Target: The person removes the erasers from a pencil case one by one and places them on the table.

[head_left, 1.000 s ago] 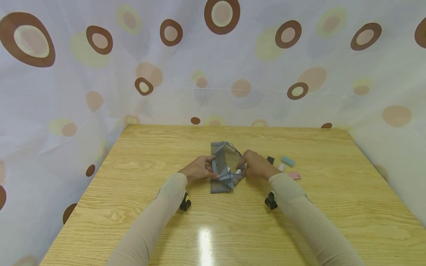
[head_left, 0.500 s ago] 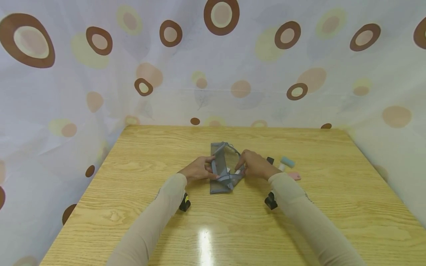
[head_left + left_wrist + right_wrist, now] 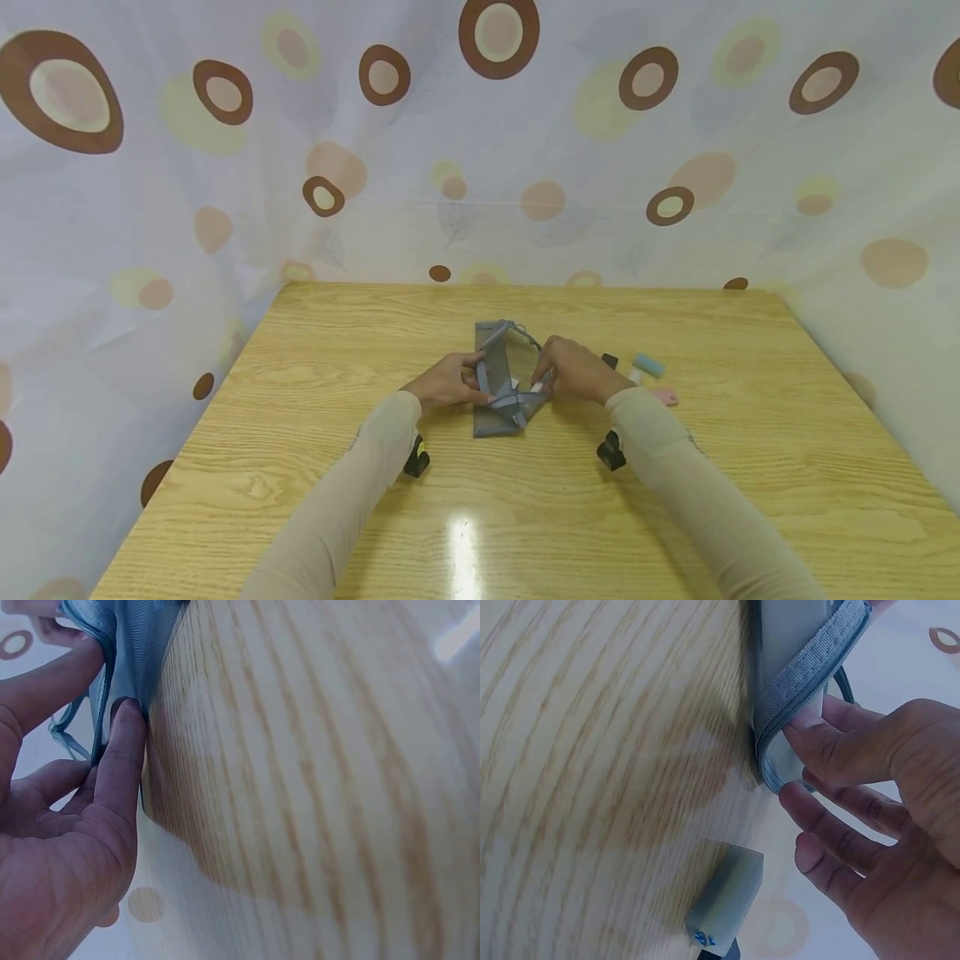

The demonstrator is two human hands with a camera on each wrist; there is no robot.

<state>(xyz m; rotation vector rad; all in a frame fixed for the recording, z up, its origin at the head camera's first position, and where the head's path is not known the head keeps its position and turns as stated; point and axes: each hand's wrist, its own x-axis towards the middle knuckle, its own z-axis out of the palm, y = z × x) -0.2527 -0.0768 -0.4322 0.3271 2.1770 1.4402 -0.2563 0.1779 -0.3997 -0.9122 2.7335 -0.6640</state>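
Note:
A grey-blue mesh zip pouch (image 3: 495,423) lies on the table with its zipped mouth spread wide. My left hand (image 3: 446,380) grips the pouch's left side; in the left wrist view, thumb and fingers are on either side of the fabric (image 3: 135,652). From the right, my right hand (image 3: 576,372) reaches into the mouth. In the right wrist view its thumb and a finger pinch the end of a white block (image 3: 810,712), which lies mostly inside the pouch behind the zip edge (image 3: 810,675). Another small white piece (image 3: 515,383) shows inside the pouch.
Right of my right hand lie a black piece (image 3: 610,361), a light blue cylinder (image 3: 648,365), a pale block with blue marking (image 3: 726,900) and a pink flat piece (image 3: 665,397). A patterned curtain (image 3: 495,233) stands behind the wooden table (image 3: 337,325).
Both hands stay nearly in place at the pouch. The right hand's fingers have shifted slightly at the mouth, around the white block.

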